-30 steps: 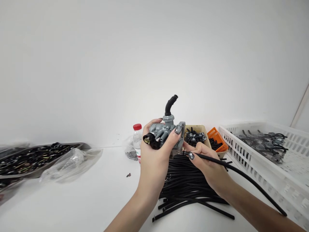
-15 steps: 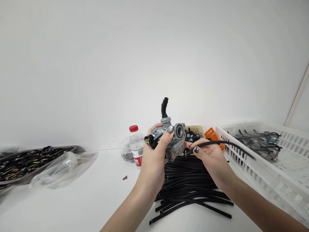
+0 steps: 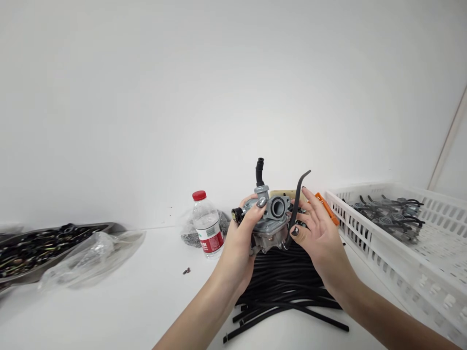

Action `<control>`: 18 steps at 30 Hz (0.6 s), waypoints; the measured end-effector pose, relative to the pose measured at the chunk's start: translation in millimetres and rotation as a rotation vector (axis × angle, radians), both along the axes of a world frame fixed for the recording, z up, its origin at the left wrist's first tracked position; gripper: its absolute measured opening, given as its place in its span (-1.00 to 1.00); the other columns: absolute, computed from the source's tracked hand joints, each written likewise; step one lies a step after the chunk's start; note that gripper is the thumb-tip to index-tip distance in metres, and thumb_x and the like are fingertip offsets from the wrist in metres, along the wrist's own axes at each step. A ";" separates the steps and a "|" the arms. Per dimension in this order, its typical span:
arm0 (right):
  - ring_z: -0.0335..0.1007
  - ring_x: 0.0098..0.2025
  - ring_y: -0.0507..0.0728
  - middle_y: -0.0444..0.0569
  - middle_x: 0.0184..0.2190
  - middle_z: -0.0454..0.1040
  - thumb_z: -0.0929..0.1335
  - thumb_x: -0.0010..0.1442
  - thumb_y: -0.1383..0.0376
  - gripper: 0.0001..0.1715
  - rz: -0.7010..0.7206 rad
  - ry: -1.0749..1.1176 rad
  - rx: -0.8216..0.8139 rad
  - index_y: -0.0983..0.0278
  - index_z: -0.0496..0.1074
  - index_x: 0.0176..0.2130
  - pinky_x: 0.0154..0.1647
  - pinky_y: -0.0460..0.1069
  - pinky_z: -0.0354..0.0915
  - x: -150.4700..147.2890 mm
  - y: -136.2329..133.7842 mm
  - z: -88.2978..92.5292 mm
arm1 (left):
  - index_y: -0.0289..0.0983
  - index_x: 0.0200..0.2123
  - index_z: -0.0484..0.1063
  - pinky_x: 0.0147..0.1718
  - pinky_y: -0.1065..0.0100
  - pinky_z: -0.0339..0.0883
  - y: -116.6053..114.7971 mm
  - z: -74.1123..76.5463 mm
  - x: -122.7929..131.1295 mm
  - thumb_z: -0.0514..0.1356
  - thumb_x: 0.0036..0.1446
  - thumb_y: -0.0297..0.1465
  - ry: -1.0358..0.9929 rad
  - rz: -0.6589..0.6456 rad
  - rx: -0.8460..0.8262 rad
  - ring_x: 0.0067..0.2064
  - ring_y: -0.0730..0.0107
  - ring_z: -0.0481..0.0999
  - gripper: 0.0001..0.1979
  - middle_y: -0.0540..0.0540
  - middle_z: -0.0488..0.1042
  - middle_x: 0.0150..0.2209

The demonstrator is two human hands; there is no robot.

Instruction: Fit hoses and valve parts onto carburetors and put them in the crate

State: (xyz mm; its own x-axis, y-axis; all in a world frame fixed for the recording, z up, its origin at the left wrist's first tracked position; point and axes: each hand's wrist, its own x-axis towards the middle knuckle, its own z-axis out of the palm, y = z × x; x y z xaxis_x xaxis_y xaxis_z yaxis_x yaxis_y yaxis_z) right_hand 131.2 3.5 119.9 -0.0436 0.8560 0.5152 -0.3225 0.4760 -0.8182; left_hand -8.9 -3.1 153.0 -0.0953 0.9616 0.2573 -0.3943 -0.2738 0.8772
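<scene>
My left hand (image 3: 241,233) is closed around a grey metal carburetor (image 3: 270,223), thumb on its top, holding it above the table. A short black rubber boot (image 3: 259,171) stands up from its top. From the lower right side of the carburetor a thin black hose (image 3: 297,201) curves upward, its tip bent to the right. Beside that hose, my right hand (image 3: 321,236) has its fingers spread. Its thumb is close to or touching the hose; I cannot tell which. Below both hands lies a pile of black hoses (image 3: 284,282) on the white table.
A white plastic crate (image 3: 383,253) with several carburetors stands on the right. Behind my hands are a cream bin (image 3: 282,193) and an orange basket (image 3: 326,209). A red-capped bottle (image 3: 207,223) stands left of centre. Far left, a tray of small black parts (image 3: 54,248) adjoins a plastic bag (image 3: 91,257).
My right hand has let go of the hose and its fingers have spread. The hose, earlier stretched to the right, now points upward. The carburetor has moved slightly right and down.
</scene>
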 end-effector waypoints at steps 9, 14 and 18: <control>0.03 0.30 0.31 -0.04 0.36 0.02 0.59 0.20 -0.10 -0.12 0.126 -0.147 0.085 0.15 0.32 0.30 0.21 0.05 0.28 6.4 -0.8 4.6 | -0.23 -0.26 0.55 -0.45 0.34 0.43 -0.3 1.0 -4.8 0.39 -0.13 -0.01 -0.001 -0.042 -0.055 -0.31 0.11 0.57 -0.54 -0.11 0.57 -0.40; 0.18 0.23 0.32 0.03 0.30 0.16 0.60 0.22 -0.06 -0.01 0.361 -0.087 0.079 0.19 0.19 0.38 0.25 0.09 0.22 6.2 -0.3 6.6 | -0.24 -0.29 0.56 -0.42 0.27 0.47 -2.2 3.4 -2.9 0.31 -0.10 0.09 -0.054 -0.072 -0.176 -0.33 0.06 0.59 -0.48 -0.11 0.56 -0.46; 0.18 0.23 0.32 0.04 0.27 0.21 0.65 0.16 -0.01 0.02 0.391 -0.073 0.055 0.19 0.22 0.36 0.24 0.07 0.23 9.1 -0.6 8.7 | -0.29 -0.27 0.55 -0.44 0.25 0.47 -2.4 4.1 -1.8 0.21 -0.01 0.13 -0.123 -0.146 -0.263 -0.37 0.07 0.58 -0.43 -0.13 0.55 -0.47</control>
State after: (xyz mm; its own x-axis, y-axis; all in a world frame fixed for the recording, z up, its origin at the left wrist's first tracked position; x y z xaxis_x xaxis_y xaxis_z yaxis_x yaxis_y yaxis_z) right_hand 140.3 2.9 128.5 -0.3986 0.7387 0.5435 -0.4303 0.3727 -0.8221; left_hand -10.7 -5.5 157.1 0.0330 0.9994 -0.0065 -0.5205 0.0227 0.8535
